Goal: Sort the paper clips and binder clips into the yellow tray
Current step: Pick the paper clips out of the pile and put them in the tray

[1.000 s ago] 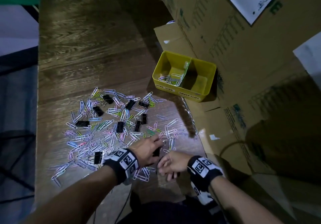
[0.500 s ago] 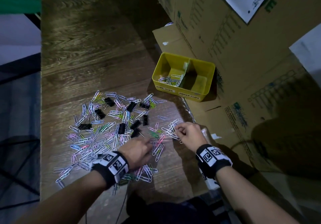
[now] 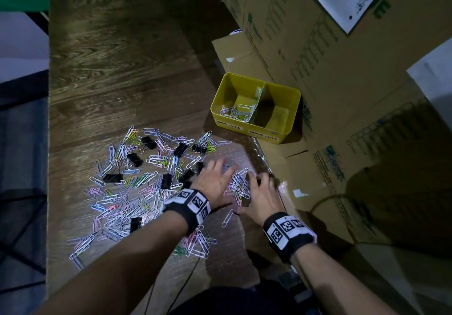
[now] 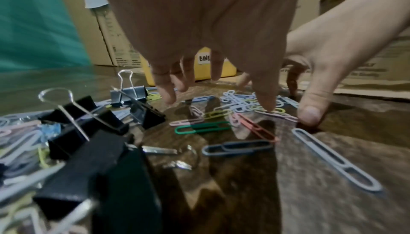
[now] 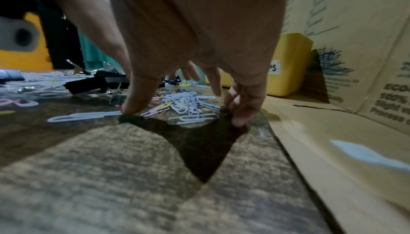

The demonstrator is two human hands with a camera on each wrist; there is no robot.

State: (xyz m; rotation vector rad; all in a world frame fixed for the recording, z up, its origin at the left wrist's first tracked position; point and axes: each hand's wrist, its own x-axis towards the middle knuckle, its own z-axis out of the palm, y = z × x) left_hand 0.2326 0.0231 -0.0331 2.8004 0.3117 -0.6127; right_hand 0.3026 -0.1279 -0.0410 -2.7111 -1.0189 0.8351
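Observation:
Coloured paper clips (image 3: 127,204) and black binder clips (image 3: 135,159) lie scattered on the wooden table. The yellow tray (image 3: 244,129) stands at the back right, with some paper clips (image 3: 234,113) in its left compartment; the right one looks empty. My left hand (image 3: 215,180) lies flat with its fingers (image 4: 168,87) spread on the table. My right hand (image 3: 259,190) stands beside it, thumb (image 5: 133,101) and fingers (image 5: 244,108) pressed on the table. A small heap of paper clips (image 5: 186,104) lies between the two hands. Neither hand holds anything.
Tall cardboard boxes (image 3: 330,82) wall off the right side, and flattened cardboard (image 3: 305,168) lies under and in front of the tray. The table's left edge (image 3: 49,143) drops to the floor. More binder clips (image 4: 88,115) sit close to my left wrist.
Both hands moved forward from the table's near edge. The left hand has slid forward and right beside the right hand, and paper clips are bunched into a heap between them.

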